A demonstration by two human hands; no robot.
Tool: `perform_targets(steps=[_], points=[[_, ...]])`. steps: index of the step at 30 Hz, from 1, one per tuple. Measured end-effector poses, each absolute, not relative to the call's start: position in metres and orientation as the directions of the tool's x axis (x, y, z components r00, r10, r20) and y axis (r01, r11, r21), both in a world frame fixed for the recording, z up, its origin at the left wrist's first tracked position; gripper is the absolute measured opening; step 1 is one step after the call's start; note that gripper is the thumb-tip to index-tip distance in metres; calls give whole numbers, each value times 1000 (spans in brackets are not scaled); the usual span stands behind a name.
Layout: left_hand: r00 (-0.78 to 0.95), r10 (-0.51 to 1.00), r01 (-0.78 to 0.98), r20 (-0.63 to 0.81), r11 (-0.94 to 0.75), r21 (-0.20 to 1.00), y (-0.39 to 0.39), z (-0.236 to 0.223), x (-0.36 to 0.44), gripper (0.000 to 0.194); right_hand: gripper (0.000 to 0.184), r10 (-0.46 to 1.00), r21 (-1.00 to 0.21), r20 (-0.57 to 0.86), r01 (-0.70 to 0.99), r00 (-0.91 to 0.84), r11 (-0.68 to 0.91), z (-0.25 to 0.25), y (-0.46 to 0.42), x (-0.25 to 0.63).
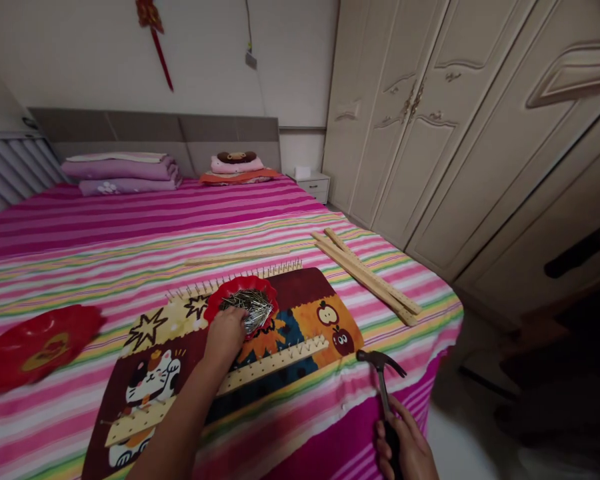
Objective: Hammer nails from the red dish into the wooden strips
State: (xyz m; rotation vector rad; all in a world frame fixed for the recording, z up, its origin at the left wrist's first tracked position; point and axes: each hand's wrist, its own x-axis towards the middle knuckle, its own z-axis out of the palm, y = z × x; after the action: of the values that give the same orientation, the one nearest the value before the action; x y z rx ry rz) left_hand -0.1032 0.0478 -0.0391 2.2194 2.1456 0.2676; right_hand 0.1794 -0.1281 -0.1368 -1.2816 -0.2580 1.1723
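Note:
My left hand [229, 327] reaches into a red scalloped bowl [211, 301] full of loose metal nails [257, 308]. Its fingers are bent and closed on nails in the pile, with the tips partly hidden. My right hand [405, 440] grips the dark handle of a claw hammer [381, 363], its head pointing away from me over the bed's near edge. Below the bowl a pale wooden strip [267, 365] with nails standing in it lies on a patterned mat [307, 293]; my left forearm crosses over the strip. A nail-studded strip [285, 269] lies behind the bowl.
Several bare wooden strips [365, 273] lie crossed at the right, and another strip [230, 258] lies farther back. A red plate [40, 347] rests at the left on the striped bedsheet [145, 267]. Folded bedding [125, 173] sits by the headboard; a wardrobe [405, 120] stands right.

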Motion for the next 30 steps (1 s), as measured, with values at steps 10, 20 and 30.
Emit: perform_targets(steps=[10, 20, 30], points=[[67, 997, 994, -25, -64, 83, 55, -31, -114, 19, 53, 795, -830, -421, -538, 437, -144, -140, -127, 181], [-126, 989, 701, -76, 142, 699, 32, -19, -127, 23, 51, 787, -833, -435, -527, 437, -168, -138, -128, 180], [-17, 968, 810, -252, 161, 564, -25, -10, -108, 10, 51, 798, -836, -432, -519, 421, -179, -139, -127, 183]])
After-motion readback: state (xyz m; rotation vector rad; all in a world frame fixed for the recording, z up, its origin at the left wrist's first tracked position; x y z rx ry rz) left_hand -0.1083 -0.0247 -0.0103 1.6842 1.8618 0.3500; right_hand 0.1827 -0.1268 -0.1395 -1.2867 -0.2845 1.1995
